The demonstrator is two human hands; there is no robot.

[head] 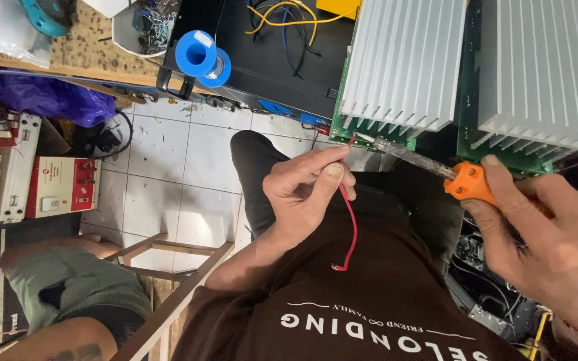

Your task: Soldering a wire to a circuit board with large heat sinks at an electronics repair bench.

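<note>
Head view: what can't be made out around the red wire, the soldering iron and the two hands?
- Right hand: wrist and arm cut off by the frame's right edge.
- Soldering iron: rear of the orange handle hidden in the right hand.
- Red wire: a short stretch hidden between the left hand fingers.
- Iron tip and wire end: contact too small to tell.

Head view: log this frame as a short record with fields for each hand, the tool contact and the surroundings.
left hand: left hand pinches a red wire near its upper end
right hand: right hand grips an orange-handled soldering iron
contact: iron tip meets the wire end at the green circuit board edge
nearby: finned heatsink, blue solder spool
</note>
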